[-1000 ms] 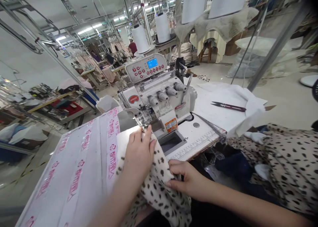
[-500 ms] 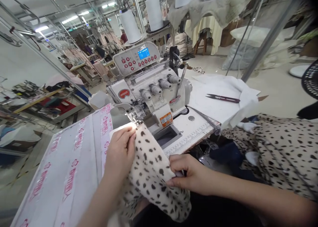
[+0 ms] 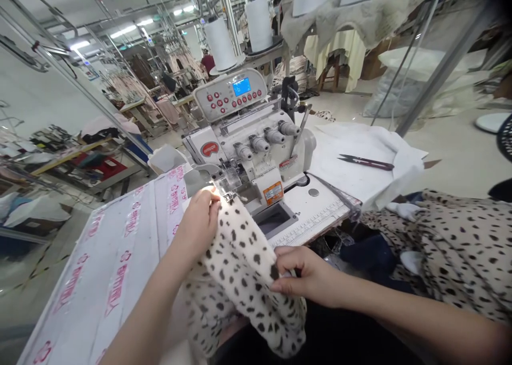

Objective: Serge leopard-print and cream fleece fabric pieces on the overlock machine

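A cream fabric piece with dark spots (image 3: 240, 264) runs from under the presser foot (image 3: 229, 196) of a white overlock sewing machine (image 3: 264, 141) down toward my lap. Close to the needle area, my left hand (image 3: 200, 216) grips the fabric's left side, thumb and fingers pressed together. My right hand (image 3: 302, 274) pinches the fabric's right edge between thumb and fingers, just in front of the machine bed. A lamp lights the cloth brightly beside the foot. The fabric's lower part hangs in folds over dark clothing.
Thread snips (image 3: 366, 162) lie on white sheeting (image 3: 340, 141) right of the machine. More spotted fabric (image 3: 460, 242) is heaped at the right. A taped white table surface (image 3: 120, 248) spans the left. Thread cones (image 3: 220, 42) stand behind the machine.
The view has shifted slightly, so the machine appears further right. Both hands keep their hold on the fabric; the right hand sits a little nearer the machine bed.
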A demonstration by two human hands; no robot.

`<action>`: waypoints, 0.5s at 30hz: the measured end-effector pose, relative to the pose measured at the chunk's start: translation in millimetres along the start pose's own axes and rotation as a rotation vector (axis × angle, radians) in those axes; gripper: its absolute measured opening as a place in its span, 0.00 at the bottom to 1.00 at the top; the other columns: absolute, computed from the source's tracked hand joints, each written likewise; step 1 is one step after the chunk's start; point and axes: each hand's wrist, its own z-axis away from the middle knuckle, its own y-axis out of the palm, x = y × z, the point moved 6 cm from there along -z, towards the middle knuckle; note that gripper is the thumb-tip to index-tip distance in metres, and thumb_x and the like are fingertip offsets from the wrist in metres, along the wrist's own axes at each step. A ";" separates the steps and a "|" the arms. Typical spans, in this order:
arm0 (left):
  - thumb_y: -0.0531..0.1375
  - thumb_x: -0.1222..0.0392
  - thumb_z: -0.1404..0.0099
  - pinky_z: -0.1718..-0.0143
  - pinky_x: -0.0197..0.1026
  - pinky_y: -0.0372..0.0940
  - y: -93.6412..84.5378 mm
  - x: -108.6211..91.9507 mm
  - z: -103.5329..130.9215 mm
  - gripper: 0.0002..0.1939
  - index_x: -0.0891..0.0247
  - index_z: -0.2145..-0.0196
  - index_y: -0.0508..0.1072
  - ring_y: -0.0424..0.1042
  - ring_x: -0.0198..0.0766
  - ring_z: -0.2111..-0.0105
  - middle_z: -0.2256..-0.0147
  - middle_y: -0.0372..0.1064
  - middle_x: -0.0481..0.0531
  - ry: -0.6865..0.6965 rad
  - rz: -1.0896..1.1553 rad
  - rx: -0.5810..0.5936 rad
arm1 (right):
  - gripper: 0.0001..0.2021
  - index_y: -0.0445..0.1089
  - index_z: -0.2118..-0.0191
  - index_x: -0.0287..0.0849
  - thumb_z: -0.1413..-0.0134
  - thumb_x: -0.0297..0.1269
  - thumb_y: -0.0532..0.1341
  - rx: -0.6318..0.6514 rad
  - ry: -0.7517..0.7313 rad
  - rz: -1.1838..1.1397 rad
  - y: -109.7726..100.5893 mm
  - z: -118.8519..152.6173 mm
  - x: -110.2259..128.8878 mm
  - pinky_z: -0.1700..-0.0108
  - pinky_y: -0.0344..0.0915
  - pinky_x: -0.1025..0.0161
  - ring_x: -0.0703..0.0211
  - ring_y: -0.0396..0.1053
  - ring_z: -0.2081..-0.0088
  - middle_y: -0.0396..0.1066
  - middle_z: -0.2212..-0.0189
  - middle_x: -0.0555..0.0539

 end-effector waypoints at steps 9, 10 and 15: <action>0.45 0.65 0.42 0.66 0.44 0.59 -0.9 26.2 -40.5 0.05 0.61 0.74 0.57 0.60 0.41 0.69 0.70 0.59 0.55 0.102 -0.054 -0.009 | 0.18 0.59 0.82 0.36 0.53 0.45 0.62 -0.055 0.022 -0.155 -3.2 -25.0 1.0 0.72 0.53 0.70 0.69 0.56 0.74 0.55 0.77 0.53; 0.44 0.65 0.43 0.66 0.44 0.59 -1.7 30.5 -45.2 0.05 0.62 0.71 0.58 0.61 0.41 0.69 0.69 0.60 0.56 0.102 -0.049 -0.029 | 0.19 0.59 0.81 0.36 0.54 0.45 0.62 -0.057 0.035 -0.193 -2.8 -28.1 1.0 0.73 0.53 0.70 0.69 0.55 0.74 0.55 0.77 0.53; 0.45 0.66 0.43 0.56 0.47 0.58 -5.3 43.2 -71.8 0.10 0.64 0.66 0.63 0.62 0.45 0.59 0.63 0.63 0.58 0.174 -0.004 -0.069 | 0.22 0.56 0.81 0.36 0.58 0.49 0.64 -0.067 0.131 -0.405 -0.5 -45.9 -3.4 0.76 0.49 0.72 0.72 0.51 0.78 0.55 0.81 0.55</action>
